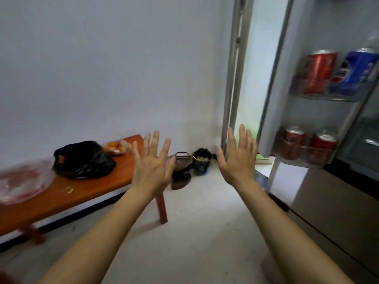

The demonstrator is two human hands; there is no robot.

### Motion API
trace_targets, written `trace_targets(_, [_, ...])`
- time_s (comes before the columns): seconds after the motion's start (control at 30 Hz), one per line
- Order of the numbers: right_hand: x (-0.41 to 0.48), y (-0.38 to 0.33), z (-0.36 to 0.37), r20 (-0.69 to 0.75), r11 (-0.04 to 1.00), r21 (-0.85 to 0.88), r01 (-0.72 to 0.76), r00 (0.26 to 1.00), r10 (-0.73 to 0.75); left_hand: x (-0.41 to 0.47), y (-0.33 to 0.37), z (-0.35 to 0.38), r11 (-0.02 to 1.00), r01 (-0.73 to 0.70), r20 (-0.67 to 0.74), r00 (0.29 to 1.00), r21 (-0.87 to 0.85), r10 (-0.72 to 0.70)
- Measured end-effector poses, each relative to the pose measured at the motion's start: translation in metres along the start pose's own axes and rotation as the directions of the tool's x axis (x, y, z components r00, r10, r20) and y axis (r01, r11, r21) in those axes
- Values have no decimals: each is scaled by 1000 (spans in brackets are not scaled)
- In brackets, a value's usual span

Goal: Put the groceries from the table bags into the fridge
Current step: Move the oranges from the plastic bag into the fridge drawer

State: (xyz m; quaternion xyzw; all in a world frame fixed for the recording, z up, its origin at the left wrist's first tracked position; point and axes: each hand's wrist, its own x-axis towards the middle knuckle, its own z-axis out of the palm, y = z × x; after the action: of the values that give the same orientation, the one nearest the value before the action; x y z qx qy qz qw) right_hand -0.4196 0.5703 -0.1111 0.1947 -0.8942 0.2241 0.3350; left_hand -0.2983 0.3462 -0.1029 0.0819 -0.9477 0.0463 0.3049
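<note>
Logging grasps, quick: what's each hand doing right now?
Left hand: open, fingers spread, holding nothing.
Right hand: open, fingers straight, holding nothing.

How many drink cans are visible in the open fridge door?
4. Upper door shelf: upper red can, with blue can to its right. Lower door shelf: left red can and right red can. More may hide beyond the frame edge.
</note>
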Motion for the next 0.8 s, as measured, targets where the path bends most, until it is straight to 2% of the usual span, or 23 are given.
trace_targets(0.07, [-7,-65,37,83,995,56,85,992,-90,-30,-69,-8,992,111,50,992,66,-115])
trace_targets(0.2, [-17,-179,97,218,963,166,213,944,-247,-83,-180,-22,942,303,54,948,146,-313])
trace_targets(0.4, [-16,-309,183,231,875,340,345,871,-433,-128,-303,-15,834,516,41,845,196,-533])
trace_targets(0.6, [29,-395,299,264,831,399,386,820,-508,-88,-413,28,805,541,59,820,243,-569])
trace_targets(0.8, [110,-425,410,347,860,400,317,816,-462,5,-515,109,794,535,239,762,289,-601])
